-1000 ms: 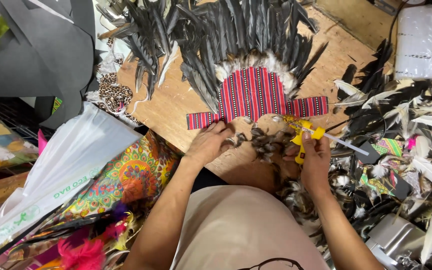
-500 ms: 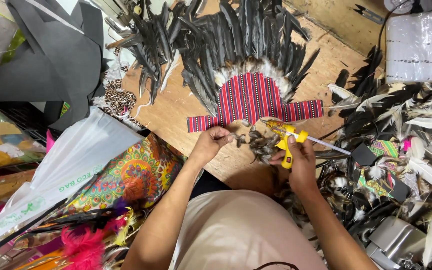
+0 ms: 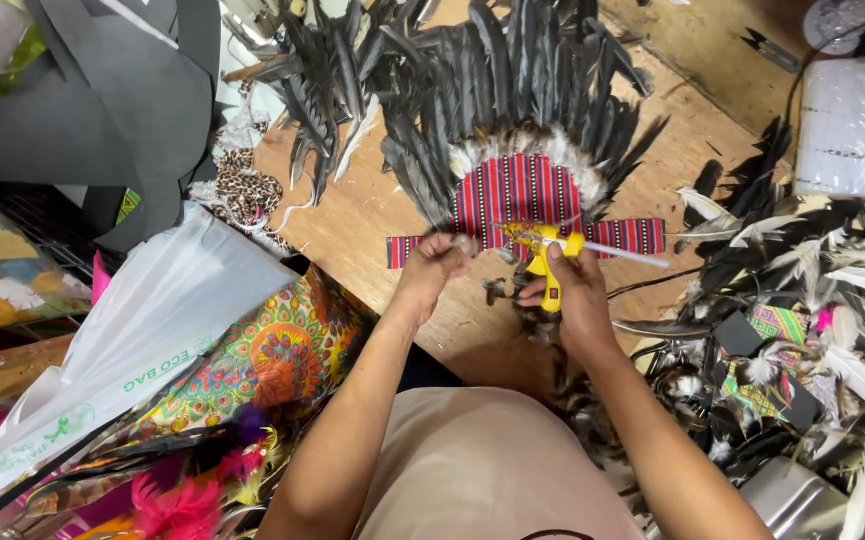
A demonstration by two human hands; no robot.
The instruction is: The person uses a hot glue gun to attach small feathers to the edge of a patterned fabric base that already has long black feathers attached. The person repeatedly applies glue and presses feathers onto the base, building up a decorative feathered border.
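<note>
Head view: white plastic bag (image 3: 142,330) lies at left. Left hand (image 3: 434,268), grip closed, pinches lower edge of red striped headdress band (image 3: 518,200) on wooden desk (image 3: 352,215). Right hand (image 3: 570,290), grip wrapped around yellow glue gun (image 3: 546,262), nozzle at band. Loose feathers (image 3: 812,270) piled right.

Counter (image 3: 362,215): bare brown wood board, scuffed, evenly lit from above, no hard shadows. Upper left: dark grey foam sheets (image 3: 102,100), overlapping. Beside them: leopard-print fabric scrap (image 3: 247,195). Left: white plastic bag (image 3: 122,340) with green print, lying over a multicoloured patterned cloth (image 3: 272,355). Lower left: pink feathers (image 3: 177,505). Upper right: white wrapped roll (image 3: 852,125). Right edge: heap of loose black and white feathers (image 3: 812,260). Walls, floor and windows not in view.
</note>
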